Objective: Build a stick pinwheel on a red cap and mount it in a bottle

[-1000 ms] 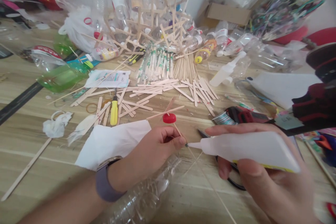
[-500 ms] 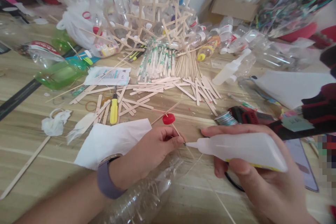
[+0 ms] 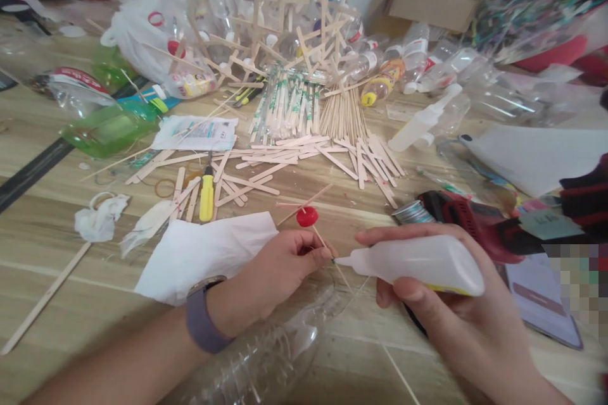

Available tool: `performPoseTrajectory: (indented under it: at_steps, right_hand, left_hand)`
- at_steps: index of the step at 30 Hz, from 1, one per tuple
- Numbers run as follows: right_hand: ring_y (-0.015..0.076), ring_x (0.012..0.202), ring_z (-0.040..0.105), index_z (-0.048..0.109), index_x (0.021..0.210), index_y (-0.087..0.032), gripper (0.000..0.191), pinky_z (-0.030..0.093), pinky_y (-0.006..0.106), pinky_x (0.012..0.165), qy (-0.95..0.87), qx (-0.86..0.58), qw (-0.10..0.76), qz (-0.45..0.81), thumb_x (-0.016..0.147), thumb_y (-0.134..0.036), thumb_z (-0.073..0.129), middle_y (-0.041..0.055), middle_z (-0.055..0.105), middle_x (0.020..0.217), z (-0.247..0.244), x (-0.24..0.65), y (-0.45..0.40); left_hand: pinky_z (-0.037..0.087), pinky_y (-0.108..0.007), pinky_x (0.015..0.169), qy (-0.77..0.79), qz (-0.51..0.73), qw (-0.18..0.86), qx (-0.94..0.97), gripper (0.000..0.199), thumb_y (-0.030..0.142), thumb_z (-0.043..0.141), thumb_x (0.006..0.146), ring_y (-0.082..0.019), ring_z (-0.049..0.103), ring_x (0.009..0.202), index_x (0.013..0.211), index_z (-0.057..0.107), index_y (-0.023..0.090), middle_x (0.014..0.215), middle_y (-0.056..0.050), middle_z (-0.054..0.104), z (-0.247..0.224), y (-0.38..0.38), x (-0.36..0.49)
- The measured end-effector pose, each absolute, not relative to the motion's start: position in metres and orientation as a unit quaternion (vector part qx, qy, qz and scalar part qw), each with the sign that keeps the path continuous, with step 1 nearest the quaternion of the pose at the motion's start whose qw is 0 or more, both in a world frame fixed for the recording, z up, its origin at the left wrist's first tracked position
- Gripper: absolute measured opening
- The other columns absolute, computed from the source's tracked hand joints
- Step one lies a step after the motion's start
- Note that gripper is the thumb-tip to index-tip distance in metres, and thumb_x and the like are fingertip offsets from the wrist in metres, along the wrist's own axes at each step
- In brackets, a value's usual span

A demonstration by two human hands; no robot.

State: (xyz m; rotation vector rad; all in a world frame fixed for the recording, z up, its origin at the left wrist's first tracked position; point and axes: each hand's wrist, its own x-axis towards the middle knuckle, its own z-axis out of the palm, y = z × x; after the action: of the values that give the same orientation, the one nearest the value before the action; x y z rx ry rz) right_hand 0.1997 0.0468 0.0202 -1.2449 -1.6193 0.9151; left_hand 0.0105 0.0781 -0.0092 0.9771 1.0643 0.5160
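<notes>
A craft workspace (a cluttered one): craft sticks (image 3: 360,166), yellow screwdriver (image 3: 206,198) and plastic bottles (image 3: 111,130) across a wooden table (image 3: 38,253).

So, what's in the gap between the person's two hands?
The nozzle of the whitish bottle that the right hand grips, its tip right by the thin stick pinched by the left hand; the head view shows this.

That squeeze bottle (image 3: 427,262) at near right looks like smooth, milky, translucent plastic with a soft shine. The red cap (image 3: 307,216) is glossier plastic; the thin stick (image 3: 319,235) meeting it, plain matt wood. Nearest me, the ribbed clear bottle (image 3: 266,354) throws bright glints. The tabletop (image 3: 351,373) shows smooth wood grain. Left, the white sheet (image 3: 199,253) seems creased matt paper, the green bottle (image 3: 111,130) shiny plastic. Far right, the box (image 3: 430,7) is dull cardboard.
</notes>
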Motion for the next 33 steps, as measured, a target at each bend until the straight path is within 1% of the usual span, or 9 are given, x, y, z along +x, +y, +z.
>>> performPoseTrajectory:
  at_steps: [3, 7, 9, 14, 17, 20, 25, 29, 33]
  right_hand:
    - [0.0245, 0.083, 0.072, 0.059, 0.101, -0.028, 0.031, 0.053, 0.025, 0.045, -0.656, -0.504, 0.435, 0.355, 0.080, -0.047, 0.071, 0.0080, 0.075, 0.098, 0.022, 0.200, 0.048]
    - [0.0250, 0.082, 0.073, 0.060, 0.101, -0.027, 0.031, 0.054, 0.026, 0.045, -0.660, -0.502, 0.435, 0.351, 0.080, -0.047, 0.071, 0.0084, 0.075, 0.097, 0.022, 0.199, 0.048]
    - [0.0253, 0.083, 0.073, 0.060, 0.101, -0.028, 0.031, 0.054, 0.026, 0.045, -0.652, -0.502, 0.438, 0.363, 0.079, -0.046, 0.072, 0.0082, 0.075, 0.098, 0.023, 0.199, 0.047]
    - [0.0263, 0.089, 0.072, 0.060, 0.101, -0.029, 0.034, 0.053, 0.026, 0.047, -0.606, -0.523, 0.456, 0.389, 0.078, -0.048, 0.073, 0.0081, 0.074, 0.101, 0.028, 0.199, 0.041]
    - [0.0261, 0.089, 0.072, 0.061, 0.102, -0.030, 0.033, 0.054, 0.026, 0.049, -0.605, -0.515, 0.471, 0.384, 0.077, -0.048, 0.074, 0.0068, 0.074, 0.100, 0.030, 0.198, 0.039]
    - [0.0267, 0.088, 0.072, 0.061, 0.102, -0.031, 0.033, 0.056, 0.028, 0.051, -0.605, -0.508, 0.482, 0.378, 0.077, -0.046, 0.075, 0.0060, 0.074, 0.100, 0.032, 0.195, 0.037]
    - [0.0282, 0.089, 0.072, 0.062, 0.101, -0.032, 0.031, 0.055, 0.030, 0.048, -0.587, -0.511, 0.502, 0.377, 0.076, -0.045, 0.075, 0.0060, 0.074, 0.100, 0.035, 0.191, 0.036]
    - [0.0290, 0.087, 0.072, 0.061, 0.102, -0.030, 0.032, 0.054, 0.030, 0.046, -0.617, -0.506, 0.474, 0.371, 0.077, -0.046, 0.074, 0.0080, 0.074, 0.100, 0.040, 0.191, 0.039]
    - [0.0292, 0.087, 0.071, 0.060, 0.100, -0.029, 0.033, 0.052, 0.030, 0.044, -0.616, -0.530, 0.458, 0.359, 0.077, -0.048, 0.073, 0.0095, 0.074, 0.100, 0.048, 0.187, 0.041]
  left_hand:
    - [0.029, -0.025, 0.058, 0.481, 0.238, 0.717, 0.445, 0.017, 0.028, 0.058, 0.082, -0.011, 0.037, 0.058, 0.069, 0.057, 0.017, 0.060, 0.006, 0.044, -0.011, 0.076, 0.011]
    - [0.035, -0.025, 0.064, 0.477, 0.239, 0.698, 0.478, 0.017, 0.030, 0.057, 0.083, -0.013, 0.045, 0.067, 0.074, 0.060, 0.016, 0.069, 0.003, 0.053, -0.011, 0.076, 0.010]
    - [0.036, -0.026, 0.066, 0.478, 0.231, 0.686, 0.498, 0.018, 0.031, 0.056, 0.083, -0.014, 0.047, 0.068, 0.075, 0.060, 0.016, 0.070, 0.002, 0.054, -0.010, 0.077, 0.009]
    - [0.035, -0.026, 0.064, 0.485, 0.215, 0.670, 0.520, 0.020, 0.033, 0.054, 0.084, -0.014, 0.046, 0.067, 0.075, 0.059, 0.017, 0.069, 0.002, 0.053, -0.002, 0.079, 0.007]
    - [0.035, -0.027, 0.064, 0.484, 0.218, 0.665, 0.526, 0.020, 0.034, 0.053, 0.084, -0.015, 0.046, 0.067, 0.075, 0.059, 0.017, 0.069, 0.002, 0.052, 0.001, 0.080, 0.007]
    - [0.036, -0.027, 0.067, 0.477, 0.228, 0.664, 0.528, 0.020, 0.033, 0.053, 0.085, -0.016, 0.049, 0.071, 0.078, 0.061, 0.017, 0.073, 0.000, 0.056, 0.003, 0.079, 0.007]
    - [0.036, -0.028, 0.067, 0.477, 0.226, 0.661, 0.533, 0.019, 0.033, 0.053, 0.085, -0.015, 0.049, 0.071, 0.079, 0.061, 0.016, 0.074, 0.001, 0.056, 0.006, 0.077, 0.005]
    - [0.035, -0.028, 0.065, 0.482, 0.222, 0.652, 0.541, 0.020, 0.033, 0.052, 0.086, -0.015, 0.048, 0.069, 0.079, 0.060, 0.016, 0.073, 0.001, 0.055, 0.008, 0.076, 0.004]
    - [0.034, -0.027, 0.063, 0.491, 0.223, 0.652, 0.532, 0.019, 0.032, 0.052, 0.086, -0.014, 0.046, 0.066, 0.077, 0.059, 0.016, 0.070, 0.002, 0.052, 0.012, 0.077, 0.004]
